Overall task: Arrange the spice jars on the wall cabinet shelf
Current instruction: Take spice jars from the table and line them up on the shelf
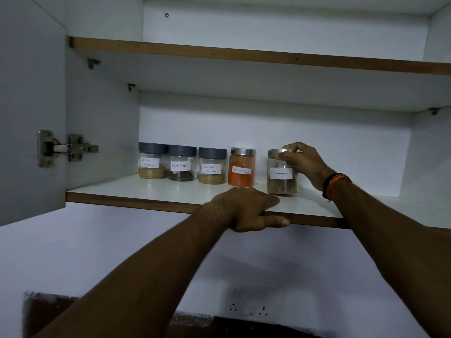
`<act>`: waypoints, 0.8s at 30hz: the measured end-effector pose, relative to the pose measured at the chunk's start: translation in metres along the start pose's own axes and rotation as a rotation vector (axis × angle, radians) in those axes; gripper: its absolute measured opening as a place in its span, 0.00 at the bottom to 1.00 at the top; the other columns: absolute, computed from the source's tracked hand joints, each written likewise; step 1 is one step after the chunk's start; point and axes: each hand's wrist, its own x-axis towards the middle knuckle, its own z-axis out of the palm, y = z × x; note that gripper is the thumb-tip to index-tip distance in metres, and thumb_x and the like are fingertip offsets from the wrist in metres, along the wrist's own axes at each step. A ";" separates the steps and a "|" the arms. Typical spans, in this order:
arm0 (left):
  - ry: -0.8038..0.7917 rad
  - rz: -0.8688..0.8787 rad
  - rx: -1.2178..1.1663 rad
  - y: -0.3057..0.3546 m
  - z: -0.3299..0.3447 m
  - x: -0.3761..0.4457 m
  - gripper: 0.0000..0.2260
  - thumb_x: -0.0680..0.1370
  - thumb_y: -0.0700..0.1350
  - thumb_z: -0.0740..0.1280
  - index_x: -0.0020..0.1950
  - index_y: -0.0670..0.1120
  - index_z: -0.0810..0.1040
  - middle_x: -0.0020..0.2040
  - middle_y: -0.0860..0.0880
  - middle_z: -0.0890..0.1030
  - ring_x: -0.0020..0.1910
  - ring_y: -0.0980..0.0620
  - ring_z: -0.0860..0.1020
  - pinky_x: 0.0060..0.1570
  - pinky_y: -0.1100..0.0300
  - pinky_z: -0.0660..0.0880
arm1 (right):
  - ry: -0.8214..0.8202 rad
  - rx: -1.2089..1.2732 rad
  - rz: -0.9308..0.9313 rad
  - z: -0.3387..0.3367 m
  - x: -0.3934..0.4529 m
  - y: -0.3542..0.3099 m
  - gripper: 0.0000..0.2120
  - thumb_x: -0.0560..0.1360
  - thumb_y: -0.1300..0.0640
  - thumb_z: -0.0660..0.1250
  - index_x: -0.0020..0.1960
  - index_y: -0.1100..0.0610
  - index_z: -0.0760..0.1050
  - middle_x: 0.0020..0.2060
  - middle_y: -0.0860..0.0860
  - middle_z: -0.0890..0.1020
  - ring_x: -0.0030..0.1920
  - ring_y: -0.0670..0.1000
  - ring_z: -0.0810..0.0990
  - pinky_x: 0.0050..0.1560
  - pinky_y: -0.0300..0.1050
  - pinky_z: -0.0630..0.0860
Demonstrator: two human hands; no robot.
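Several labelled spice jars stand in a row on the lower cabinet shelf (136,190). From the left: a garam masala jar (151,161), a black pepper jar (181,163) and a coriander powder jar (211,166), all with grey lids, then a red chilli powder jar (241,167) with a steel lid. Apart at the right stands the cinnamon jar (280,175). My right hand (303,163) grips its lid and upper side. My left hand (246,208) holds the shelf's front edge, fingers on top and thumb underneath.
The cabinet door (29,118) hangs open at the left on a metal hinge (66,148). An upper shelf (244,56) runs above the jars. Bare shelf surface extends right of the cinnamon jar. A wall socket (249,309) sits below the cabinet.
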 end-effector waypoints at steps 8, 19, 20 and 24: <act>0.029 0.004 -0.023 0.001 -0.002 -0.002 0.32 0.80 0.67 0.55 0.78 0.49 0.65 0.72 0.47 0.75 0.67 0.47 0.75 0.65 0.50 0.72 | -0.045 -0.055 0.008 0.010 0.023 0.009 0.19 0.73 0.56 0.75 0.62 0.60 0.78 0.59 0.56 0.82 0.60 0.59 0.80 0.64 0.61 0.78; 0.035 0.000 -0.016 0.000 -0.002 -0.002 0.32 0.80 0.67 0.56 0.78 0.49 0.65 0.73 0.47 0.74 0.69 0.47 0.74 0.65 0.49 0.71 | 0.032 -0.232 -0.051 0.018 0.033 0.015 0.16 0.77 0.58 0.72 0.63 0.60 0.79 0.59 0.57 0.82 0.61 0.60 0.80 0.64 0.61 0.78; 0.036 -0.001 -0.016 0.000 -0.002 -0.001 0.32 0.80 0.67 0.56 0.78 0.49 0.65 0.73 0.47 0.74 0.69 0.47 0.74 0.66 0.49 0.71 | 0.036 -0.240 -0.053 0.019 0.032 0.015 0.17 0.77 0.58 0.72 0.64 0.60 0.79 0.58 0.56 0.82 0.61 0.60 0.80 0.64 0.60 0.78; 0.038 -0.002 -0.009 0.000 -0.001 -0.001 0.32 0.80 0.67 0.55 0.79 0.49 0.64 0.74 0.47 0.72 0.71 0.47 0.72 0.67 0.50 0.69 | 0.057 -0.258 -0.069 0.022 0.030 0.017 0.17 0.77 0.57 0.73 0.65 0.61 0.79 0.59 0.57 0.82 0.62 0.60 0.80 0.64 0.59 0.78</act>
